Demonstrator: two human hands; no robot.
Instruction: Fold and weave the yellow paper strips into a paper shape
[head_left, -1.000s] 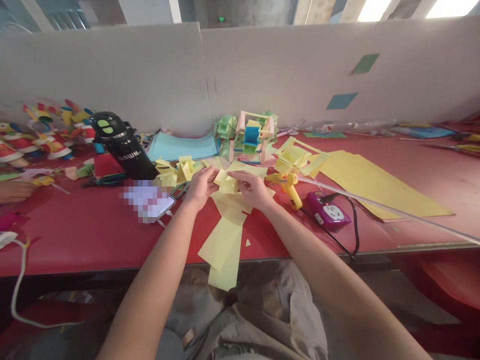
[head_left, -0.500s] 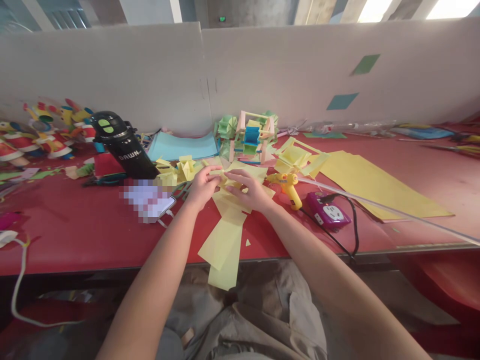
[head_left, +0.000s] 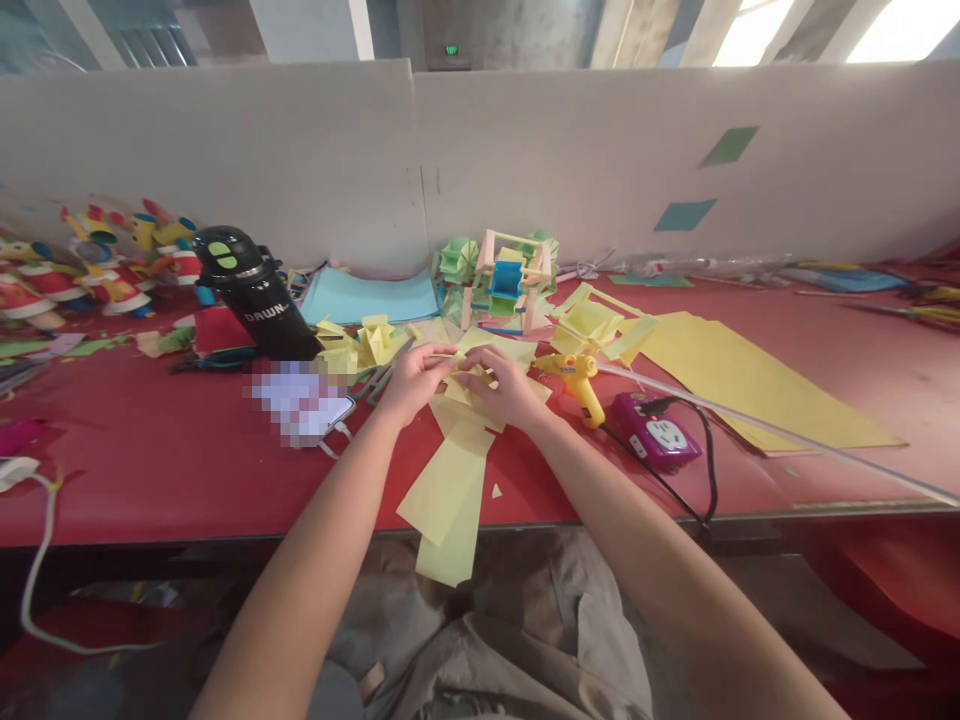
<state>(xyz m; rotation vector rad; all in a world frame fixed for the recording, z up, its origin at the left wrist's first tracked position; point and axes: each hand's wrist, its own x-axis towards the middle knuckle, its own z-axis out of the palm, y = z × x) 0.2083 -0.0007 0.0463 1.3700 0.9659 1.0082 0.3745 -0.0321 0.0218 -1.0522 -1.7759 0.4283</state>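
My left hand (head_left: pixel 421 380) and my right hand (head_left: pixel 504 385) meet over the pile of pale yellow paper, fingers bent and pinching a small folded piece of yellow paper (head_left: pixel 460 362) between them. Part of that piece is hidden behind the fingers. Beneath the hands, yellow paper strips (head_left: pixel 450 480) fan out toward me and overhang the table's front edge. Just right of my right hand lies a yellow hot glue gun (head_left: pixel 577 380). Folded yellow paper shapes (head_left: pixel 373 342) sit left of my left hand. Behind the hands stands a wooden stick frame (head_left: pixel 489 262) holding a blue and yellow paper wheel (head_left: pixel 508 280).
A black bottle (head_left: pixel 259 300) and a phone (head_left: pixel 304 400) with a cable stand to the left. A purple power socket (head_left: pixel 660 435) with a black cord lies right, beside yellow sheets (head_left: pixel 757 380) and a long clear rod (head_left: pixel 787 430). Blue sheets (head_left: pixel 371 297) rest by the partition (head_left: pixel 600 160).
The view has tilted slightly, so the scene sits a little lower. Both hands stay over the yellow paper, with the fingertips drawn slightly closer together.
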